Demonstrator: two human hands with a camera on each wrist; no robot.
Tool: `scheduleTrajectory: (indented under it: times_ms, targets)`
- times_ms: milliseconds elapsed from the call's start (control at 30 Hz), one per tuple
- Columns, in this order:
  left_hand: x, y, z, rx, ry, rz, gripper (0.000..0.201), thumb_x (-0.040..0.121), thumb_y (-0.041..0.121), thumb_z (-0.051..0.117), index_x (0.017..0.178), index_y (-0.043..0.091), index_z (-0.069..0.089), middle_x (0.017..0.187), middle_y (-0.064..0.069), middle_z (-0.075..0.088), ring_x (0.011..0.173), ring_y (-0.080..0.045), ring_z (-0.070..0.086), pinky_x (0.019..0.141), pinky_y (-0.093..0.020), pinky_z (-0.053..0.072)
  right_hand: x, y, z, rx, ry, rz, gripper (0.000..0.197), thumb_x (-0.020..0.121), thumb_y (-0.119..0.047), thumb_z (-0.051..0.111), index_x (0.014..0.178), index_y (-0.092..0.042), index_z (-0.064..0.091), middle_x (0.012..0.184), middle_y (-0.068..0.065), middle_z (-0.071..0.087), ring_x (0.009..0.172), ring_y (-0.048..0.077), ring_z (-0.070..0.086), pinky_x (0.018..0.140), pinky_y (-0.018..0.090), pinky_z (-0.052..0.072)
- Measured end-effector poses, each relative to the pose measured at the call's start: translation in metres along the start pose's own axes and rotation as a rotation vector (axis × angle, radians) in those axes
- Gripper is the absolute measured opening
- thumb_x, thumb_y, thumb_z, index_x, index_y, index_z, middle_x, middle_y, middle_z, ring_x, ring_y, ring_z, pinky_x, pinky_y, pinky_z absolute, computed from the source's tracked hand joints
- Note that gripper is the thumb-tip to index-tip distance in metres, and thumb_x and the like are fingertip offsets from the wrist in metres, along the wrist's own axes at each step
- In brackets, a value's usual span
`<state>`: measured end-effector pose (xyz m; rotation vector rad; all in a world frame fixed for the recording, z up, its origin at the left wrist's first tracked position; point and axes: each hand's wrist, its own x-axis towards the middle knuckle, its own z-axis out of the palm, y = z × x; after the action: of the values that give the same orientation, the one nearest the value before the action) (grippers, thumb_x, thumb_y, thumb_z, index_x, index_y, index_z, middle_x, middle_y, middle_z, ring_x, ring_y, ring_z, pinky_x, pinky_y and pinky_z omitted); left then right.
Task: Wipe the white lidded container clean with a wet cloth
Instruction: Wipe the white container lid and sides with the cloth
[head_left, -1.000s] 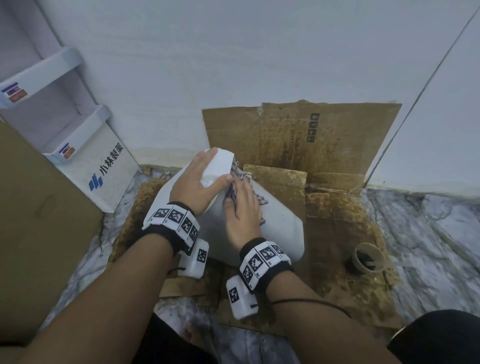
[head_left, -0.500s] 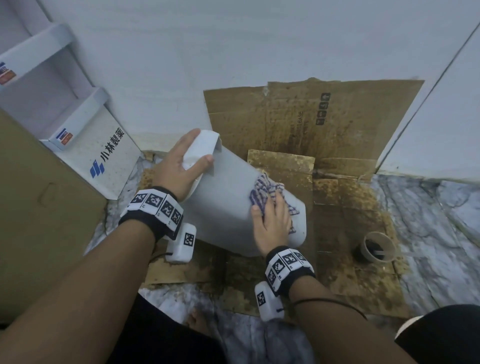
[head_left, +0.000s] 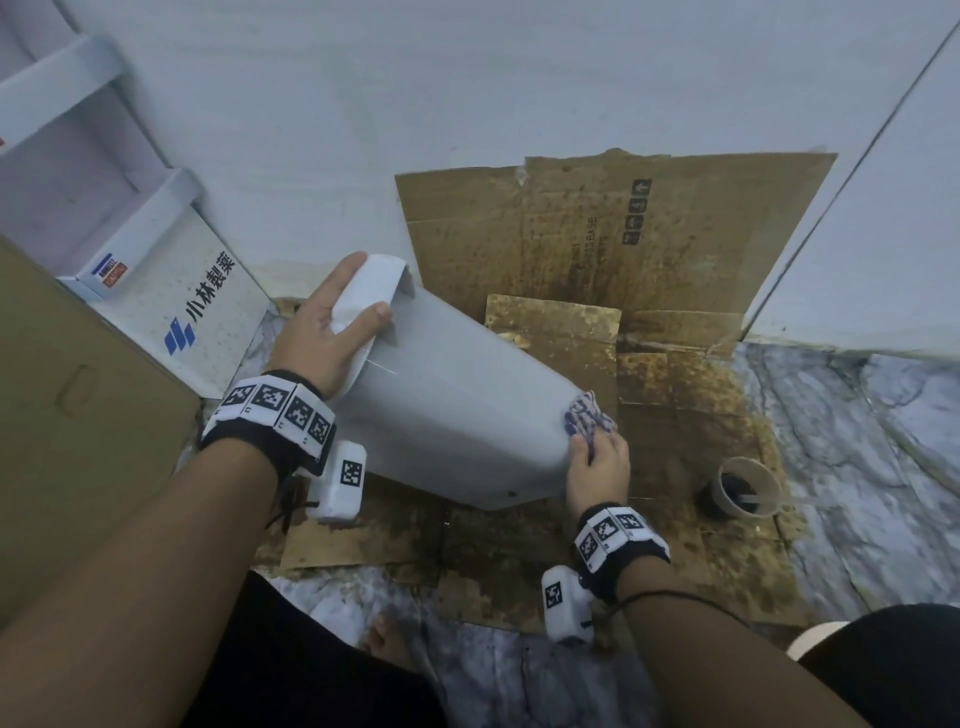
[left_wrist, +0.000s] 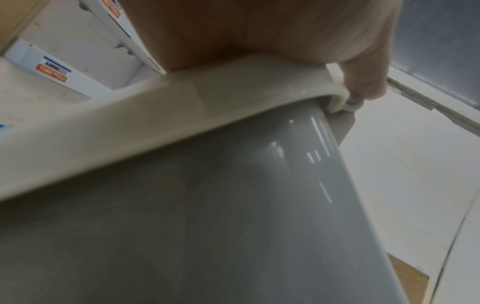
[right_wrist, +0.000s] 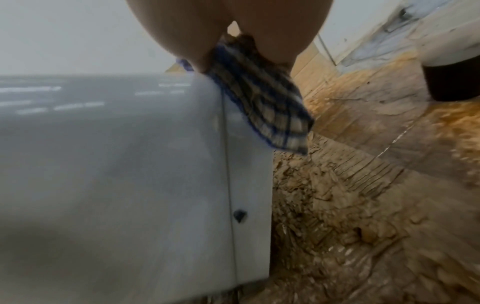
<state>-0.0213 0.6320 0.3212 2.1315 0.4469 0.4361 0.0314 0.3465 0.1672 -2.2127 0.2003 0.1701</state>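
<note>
While we look down from the head view, our two forearms come up from the bottom edge of the frame, each with a black wrist band (head_left: 274, 410) that carries square printed markers. Our right hand (head_left: 597, 470) is at the lower centre-right, and its fingers curl into a checked blue and white cloth (head_left: 589, 415), which they press on the bottom corner of the white lidded container (head_left: 457, 410). In the right wrist view the cloth (right_wrist: 262, 102) hangs over this corner, pinched under the hand. The container lies tilted across the middle of the frame, lower end on the stained cardboard (head_left: 675, 441), lid end raised to the upper left. Our left hand (head_left: 324, 332) grips this lid end: the thumb lies over the white lid (head_left: 371, 291) and the fingers wrap around its far side. In the left wrist view one fingertip (left_wrist: 363, 82) hooks over the lid rim (left_wrist: 182, 109).

To the right of the cloth, a paper cup (head_left: 748, 493) with dark content stands on the cardboard, apart from the container. Around the cardboard we see marble floor (head_left: 857, 415). At the left, a white display box (head_left: 208, 312) with blue characters leans by the white wall (head_left: 467, 78), and more cardboard stands against that wall at the upper centre.
</note>
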Motion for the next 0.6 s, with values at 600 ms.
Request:
scheduleTrajectory:
  times_ms: [600]
  targets:
    - [-0.011, 0.004, 0.01, 0.027, -0.016, 0.107, 0.072, 0.076, 0.064, 0.052, 0.142, 0.038, 0.04, 0.139, 0.018, 0.045, 0.121, -0.008, 0.046, 0.102, -0.034, 0.039, -0.047, -0.167, 0.012, 0.314, -0.358, -0.547, 0.045, 0.1, -0.026, 0.043, 0.144, -0.026, 0.036, 0.144, -0.005, 0.047, 0.131, 0.012, 0.044, 0.108, 0.035, 0.039]
